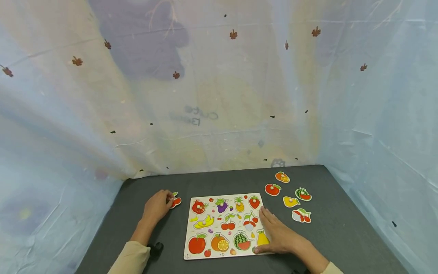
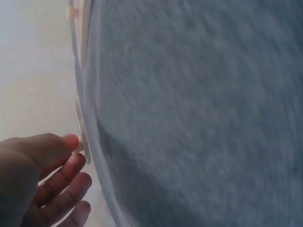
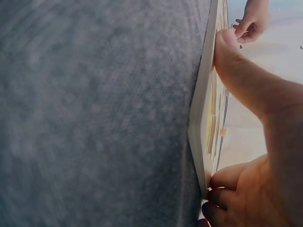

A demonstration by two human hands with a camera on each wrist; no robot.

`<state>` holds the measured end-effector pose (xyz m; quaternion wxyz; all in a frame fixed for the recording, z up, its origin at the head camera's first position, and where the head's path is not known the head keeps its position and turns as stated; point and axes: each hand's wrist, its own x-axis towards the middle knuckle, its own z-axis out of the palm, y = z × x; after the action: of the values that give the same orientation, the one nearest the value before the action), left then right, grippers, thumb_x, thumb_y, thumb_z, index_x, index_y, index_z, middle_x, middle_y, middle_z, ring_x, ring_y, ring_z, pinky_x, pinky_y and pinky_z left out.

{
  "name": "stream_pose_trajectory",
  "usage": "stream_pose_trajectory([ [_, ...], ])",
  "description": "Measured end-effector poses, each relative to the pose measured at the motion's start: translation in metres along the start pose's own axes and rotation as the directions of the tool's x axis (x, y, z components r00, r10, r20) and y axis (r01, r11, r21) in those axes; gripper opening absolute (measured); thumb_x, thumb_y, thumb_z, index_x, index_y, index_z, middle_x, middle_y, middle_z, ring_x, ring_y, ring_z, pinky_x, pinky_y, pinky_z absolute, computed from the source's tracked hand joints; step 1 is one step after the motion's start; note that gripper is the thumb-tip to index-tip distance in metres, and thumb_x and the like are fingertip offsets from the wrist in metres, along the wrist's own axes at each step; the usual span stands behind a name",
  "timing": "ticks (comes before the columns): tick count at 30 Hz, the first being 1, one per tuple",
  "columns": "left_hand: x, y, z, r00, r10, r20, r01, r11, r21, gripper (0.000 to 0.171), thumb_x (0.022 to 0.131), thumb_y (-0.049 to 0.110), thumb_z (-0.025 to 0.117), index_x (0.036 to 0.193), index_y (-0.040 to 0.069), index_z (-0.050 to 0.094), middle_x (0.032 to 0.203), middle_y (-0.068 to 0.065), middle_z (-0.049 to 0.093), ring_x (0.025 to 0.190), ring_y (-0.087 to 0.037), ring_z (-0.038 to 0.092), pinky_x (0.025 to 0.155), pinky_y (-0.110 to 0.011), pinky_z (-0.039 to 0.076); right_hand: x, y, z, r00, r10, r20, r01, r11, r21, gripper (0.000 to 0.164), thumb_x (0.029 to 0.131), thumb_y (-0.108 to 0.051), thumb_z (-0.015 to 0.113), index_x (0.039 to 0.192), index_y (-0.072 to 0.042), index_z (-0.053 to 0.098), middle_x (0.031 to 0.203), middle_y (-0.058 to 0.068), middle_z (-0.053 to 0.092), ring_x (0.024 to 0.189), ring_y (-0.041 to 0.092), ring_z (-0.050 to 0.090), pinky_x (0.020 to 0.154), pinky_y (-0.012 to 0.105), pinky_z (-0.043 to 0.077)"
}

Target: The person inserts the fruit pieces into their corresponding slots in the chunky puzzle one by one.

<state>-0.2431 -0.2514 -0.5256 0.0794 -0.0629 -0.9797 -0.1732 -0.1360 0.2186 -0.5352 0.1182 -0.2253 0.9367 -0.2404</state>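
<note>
My left hand (image 1: 158, 204) is left of the board, its thumb and index finger pinching the small knob of a red puzzle piece with a green leaf (image 1: 176, 202), likely cherries. Seen edge-on in the left wrist view, that piece (image 2: 81, 130) stands close over the dark table. A white fruit puzzle board (image 1: 219, 214) lies flat in the middle. Knobbed pomegranate, grape, pineapple, strawberry and banana pieces sit in its upper part. My right hand (image 1: 278, 234) rests on the board's right side, thumb at the near edge and fingers stretched along the right edge, covering part of the pear picture.
Loose pieces lie right of the board: an orange (image 1: 282, 177), a red apple (image 1: 272, 190), a watermelon (image 1: 303, 194), a pear (image 1: 291, 201) and a red-and-white fruit piece (image 1: 301, 215). Printed cloth (image 1: 212, 95) hangs behind and beside the grey table (image 1: 342, 236).
</note>
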Motion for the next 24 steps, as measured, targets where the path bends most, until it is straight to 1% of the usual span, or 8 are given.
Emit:
stream_pose_trajectory([
  [5,-0.001,0.014,0.0,1.0,0.026,-0.007,-0.026,0.999,-0.018,0.009,0.099,0.017,0.08,0.105,0.012,0.075,0.095,-0.003,0.065,0.078,-0.018,0.06,0.072,-0.044,0.056,0.001,-0.002,-0.002,1.0,0.001,0.006,-0.001,1.0,0.007,0.139,0.076,-0.071,0.087,0.168,0.008,0.019,0.177,0.026,0.013,0.162,0.046,0.019,0.127,0.066,0.024],
  [12,-0.006,0.038,0.003,0.994,0.108,-0.012,-0.109,0.994,-0.022,0.009,0.098,0.019,0.081,0.103,0.015,0.075,0.094,0.0,0.065,0.078,-0.014,0.056,0.07,-0.039,0.053,-0.001,-0.003,-0.003,1.0,0.007,0.009,-0.007,0.999,0.036,0.138,0.076,-0.068,0.089,0.167,0.008,0.018,0.177,0.028,0.012,0.162,0.048,0.018,0.127,0.068,0.023],
  [15,-0.007,0.047,0.005,0.991,0.131,-0.013,-0.131,0.991,-0.017,0.01,0.097,0.02,0.082,0.103,0.016,0.075,0.093,0.002,0.064,0.078,-0.014,0.055,0.07,-0.037,0.051,-0.001,-0.003,-0.003,1.0,0.005,0.005,-0.005,0.999,0.04,0.138,0.076,-0.067,0.089,0.167,0.009,0.018,0.176,0.028,0.012,0.162,0.048,0.018,0.126,0.068,0.023],
  [20,-0.008,0.057,0.008,0.986,0.169,-0.011,-0.169,0.986,-0.009,0.011,0.096,0.021,0.083,0.103,0.019,0.075,0.094,0.005,0.064,0.079,-0.012,0.055,0.07,-0.036,0.051,-0.001,-0.002,-0.002,1.0,0.004,0.006,-0.005,0.999,0.035,0.138,0.076,-0.068,0.089,0.167,0.009,0.018,0.177,0.027,0.012,0.162,0.048,0.018,0.126,0.068,0.023],
  [24,-0.008,0.065,0.009,0.981,0.193,-0.006,-0.194,0.981,-0.008,0.011,0.096,0.021,0.084,0.102,0.02,0.075,0.094,0.006,0.065,0.081,-0.012,0.057,0.072,-0.036,0.053,-0.001,-0.002,-0.001,1.0,0.004,0.006,-0.005,0.999,0.033,0.138,0.076,-0.068,0.089,0.167,0.008,0.019,0.177,0.027,0.013,0.162,0.047,0.019,0.126,0.068,0.024],
])
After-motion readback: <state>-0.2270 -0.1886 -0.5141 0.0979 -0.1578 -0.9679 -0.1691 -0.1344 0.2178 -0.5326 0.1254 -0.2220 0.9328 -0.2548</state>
